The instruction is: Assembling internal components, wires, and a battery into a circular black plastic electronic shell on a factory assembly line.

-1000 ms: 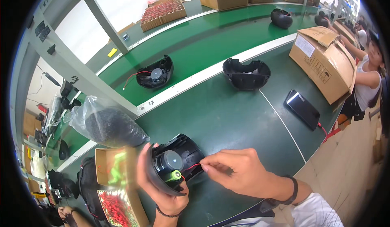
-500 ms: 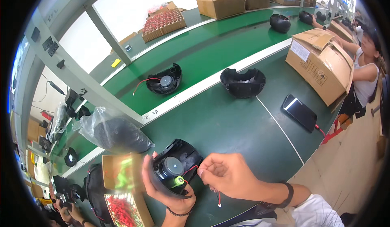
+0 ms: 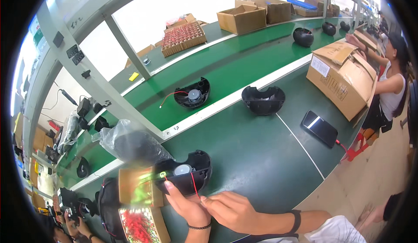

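My left hand (image 3: 188, 206) is closed on a black half-round speaker housing (image 3: 185, 185), thumb at its near wall and the other fingers hidden beneath. Inside the housing sits a round grey speaker driver (image 3: 183, 170); beside it shows the end of a green cylindrical battery cell (image 3: 163, 174). A red wire (image 3: 194, 184) runs over the housing's near wall to my right hand (image 3: 233, 208). My right fingertips are pinched on that wire, close to my left hand. The wire's far end is hidden.
Beside my left hand stand boxes of green cells (image 3: 146, 185) and red wires (image 3: 136, 225). A bagged black part (image 3: 130, 145) lies behind. Another black housing (image 3: 263, 100), a phone (image 3: 320, 129) and a carton (image 3: 342, 75) are to the right. A housing with a driver (image 3: 193, 94) lies on the green conveyor (image 3: 244, 53). A co-worker (image 3: 389, 69) sits beyond.
The housing has been turned in my left hand, so its outer wall now faces me. My right hand has come lower and nearer the left, still pinching red wire. The view has shifted slightly.
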`<state>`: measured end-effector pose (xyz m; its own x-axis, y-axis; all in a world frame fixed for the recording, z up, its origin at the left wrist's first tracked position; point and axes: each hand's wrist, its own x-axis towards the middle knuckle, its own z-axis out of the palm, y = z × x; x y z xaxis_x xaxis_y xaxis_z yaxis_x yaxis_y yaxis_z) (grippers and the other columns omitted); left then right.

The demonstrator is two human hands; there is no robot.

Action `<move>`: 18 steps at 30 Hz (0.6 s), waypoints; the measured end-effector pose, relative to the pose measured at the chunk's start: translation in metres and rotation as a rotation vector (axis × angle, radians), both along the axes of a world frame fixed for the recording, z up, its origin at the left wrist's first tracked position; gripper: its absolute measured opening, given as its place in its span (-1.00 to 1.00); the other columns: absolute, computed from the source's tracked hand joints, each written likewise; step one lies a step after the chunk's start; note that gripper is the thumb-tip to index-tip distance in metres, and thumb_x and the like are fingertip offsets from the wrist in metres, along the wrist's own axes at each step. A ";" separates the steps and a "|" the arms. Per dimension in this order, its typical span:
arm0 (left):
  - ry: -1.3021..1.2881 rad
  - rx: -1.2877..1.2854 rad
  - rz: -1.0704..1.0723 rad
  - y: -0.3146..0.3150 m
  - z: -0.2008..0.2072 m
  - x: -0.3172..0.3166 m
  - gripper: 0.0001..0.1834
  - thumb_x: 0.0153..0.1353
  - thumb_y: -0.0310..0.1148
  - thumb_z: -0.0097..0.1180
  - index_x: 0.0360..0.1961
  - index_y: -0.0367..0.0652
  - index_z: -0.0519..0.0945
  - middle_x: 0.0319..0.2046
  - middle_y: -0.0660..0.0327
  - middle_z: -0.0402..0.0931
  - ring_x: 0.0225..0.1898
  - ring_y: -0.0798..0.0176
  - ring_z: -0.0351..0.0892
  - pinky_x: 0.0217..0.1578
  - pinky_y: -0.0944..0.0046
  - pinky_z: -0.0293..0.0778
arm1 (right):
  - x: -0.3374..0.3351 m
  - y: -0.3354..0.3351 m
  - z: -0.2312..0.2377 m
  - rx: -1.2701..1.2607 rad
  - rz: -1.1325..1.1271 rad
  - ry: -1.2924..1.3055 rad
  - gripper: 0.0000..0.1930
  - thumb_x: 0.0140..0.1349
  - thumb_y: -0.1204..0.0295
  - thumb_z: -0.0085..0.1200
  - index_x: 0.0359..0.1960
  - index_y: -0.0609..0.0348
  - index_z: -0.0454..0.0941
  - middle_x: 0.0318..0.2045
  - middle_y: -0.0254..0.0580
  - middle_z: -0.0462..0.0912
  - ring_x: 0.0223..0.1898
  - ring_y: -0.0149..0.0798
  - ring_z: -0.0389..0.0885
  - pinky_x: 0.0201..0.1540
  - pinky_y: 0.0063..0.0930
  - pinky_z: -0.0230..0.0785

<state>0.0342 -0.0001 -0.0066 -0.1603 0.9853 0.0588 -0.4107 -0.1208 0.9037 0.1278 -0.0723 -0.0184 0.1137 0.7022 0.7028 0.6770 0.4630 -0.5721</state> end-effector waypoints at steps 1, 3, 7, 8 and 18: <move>-0.050 -0.039 -0.017 0.000 0.003 0.000 -0.41 0.65 -0.02 -0.19 0.42 -0.29 0.26 0.24 0.00 0.44 0.20 0.12 0.52 0.19 0.10 0.52 | -0.002 0.000 -0.002 0.003 0.001 -0.009 -0.74 0.09 0.62 0.42 -0.15 0.28 0.71 -0.24 -0.23 0.74 -0.30 -0.22 0.72 -0.26 -0.39 0.58; -0.109 -0.076 -0.043 -0.001 0.003 0.000 -0.41 0.64 0.02 -0.18 0.40 -0.27 0.30 0.18 0.04 0.48 0.17 0.15 0.55 0.17 0.12 0.54 | -0.002 -0.002 -0.001 0.028 -0.001 -0.051 -0.66 0.07 0.59 0.30 -0.06 0.31 0.66 -0.18 -0.14 0.67 -0.18 -0.18 0.69 -0.08 -0.29 0.56; -0.224 -0.200 -0.183 0.002 0.003 0.004 -0.36 0.60 0.17 -0.23 0.29 -0.18 0.44 0.10 0.07 0.58 0.08 0.15 0.61 0.07 0.10 0.59 | -0.001 0.001 -0.006 -0.026 0.084 -0.011 -0.60 0.06 0.58 0.28 0.00 0.31 0.66 -0.09 -0.12 0.67 -0.07 -0.09 0.67 0.04 -0.20 0.51; -0.332 -0.210 -0.219 0.004 0.005 0.006 -0.35 0.58 0.23 -0.24 0.24 -0.14 0.50 0.07 0.09 0.62 0.02 0.14 0.65 0.00 0.08 0.62 | -0.003 0.004 -0.009 -0.040 0.190 0.080 -0.60 0.07 0.59 0.27 0.02 0.31 0.65 -0.06 -0.11 0.67 -0.05 -0.03 0.66 0.08 -0.19 0.50; -0.236 -0.107 -0.231 0.016 0.009 -0.007 -0.32 0.54 0.20 -0.18 0.30 -0.19 0.49 0.06 0.03 0.65 0.03 0.07 0.70 -0.11 0.08 0.69 | 0.091 -0.028 0.055 -0.265 -0.009 0.238 -0.53 0.29 0.37 0.36 0.20 0.26 0.60 0.20 0.03 0.63 0.22 0.00 0.61 0.24 -0.08 0.51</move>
